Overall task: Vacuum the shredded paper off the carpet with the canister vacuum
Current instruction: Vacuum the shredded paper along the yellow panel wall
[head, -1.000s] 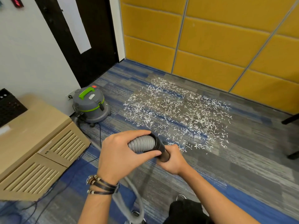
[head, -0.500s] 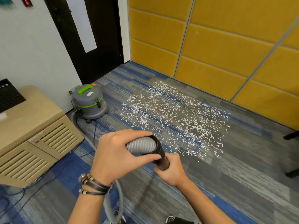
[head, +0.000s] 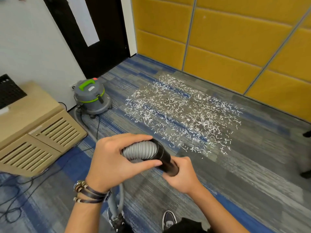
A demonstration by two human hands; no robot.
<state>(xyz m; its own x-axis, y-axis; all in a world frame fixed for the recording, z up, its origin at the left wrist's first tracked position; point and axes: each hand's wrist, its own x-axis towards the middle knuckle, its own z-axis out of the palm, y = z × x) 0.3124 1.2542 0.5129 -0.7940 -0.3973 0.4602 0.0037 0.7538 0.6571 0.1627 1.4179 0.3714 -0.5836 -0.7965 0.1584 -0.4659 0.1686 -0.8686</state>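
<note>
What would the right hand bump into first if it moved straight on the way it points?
Probably the left hand, gripping the grey ribbed hose just beyond the black plastic tube that the right hand holds.

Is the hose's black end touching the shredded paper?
No, the left hand and right hand hold the hose with its black end short of the shredded paper.

White paper shreds (head: 181,113) on blue-grey striped carpet (head: 252,174), yellow wall panels (head: 227,39)

Ribbed grey plastic hose (head: 140,149), glossy black plastic cuff (head: 164,156), striped low-pile carpet (head: 252,165), white shredded paper (head: 181,113), padded yellow cloth wall panels (head: 218,39)
</note>
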